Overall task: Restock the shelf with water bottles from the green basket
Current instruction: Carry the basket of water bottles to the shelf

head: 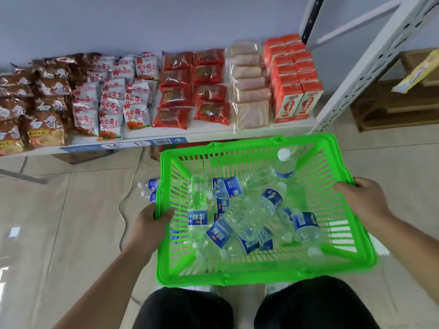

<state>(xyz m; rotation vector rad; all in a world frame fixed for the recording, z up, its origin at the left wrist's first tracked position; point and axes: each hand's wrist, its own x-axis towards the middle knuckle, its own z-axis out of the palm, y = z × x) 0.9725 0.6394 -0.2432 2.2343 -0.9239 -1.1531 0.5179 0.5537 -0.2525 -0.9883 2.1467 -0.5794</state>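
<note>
- I have the left hand [152, 219] gripping the left rim of the green slatted plastic basket [261, 280], thumb hooked over the edge on the inner side.
- The right hand [363, 198] grips the right rim, back of the hand up, fingers curled at the edge.
- The left forearm [102, 276] and the right forearm [413, 241] are bare, reaching forward from the lower corners, well apart.
- My thighs [308, 305], in black shorts, sit between the arms at the bottom.
</note>
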